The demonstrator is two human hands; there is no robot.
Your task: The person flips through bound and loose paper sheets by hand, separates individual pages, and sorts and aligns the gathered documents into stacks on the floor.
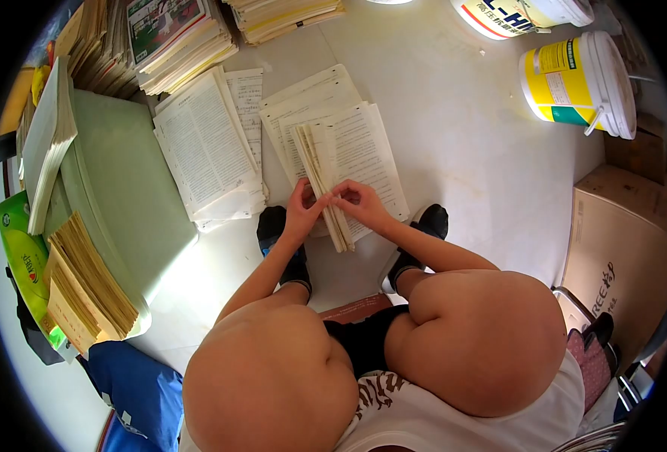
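Observation:
A narrow bundle of folded paper sheets (317, 162) stands on its edge between my two hands, just above the floor in front of my feet. My left hand (303, 209) wraps its near left side, with the fingers bent against it. From the other side my right hand (362, 203) pinches the top edge, its thumb and fingertips meeting close to my left fingertips. Beneath and behind the bundle lie loose printed sheets (371, 154), fanned over further pages (322, 90). Another pile of printed papers (205, 143) rests on the floor to the left.
Stacked magazines (179, 38) and more papers (280, 15) stand at the back. On the left, a pale green box (115, 158) bears yellowed booklets (92, 279). Two paint-style buckets (559, 79) and a cardboard box (616, 241) line the right side. My shoes (277, 226) flank the bundle.

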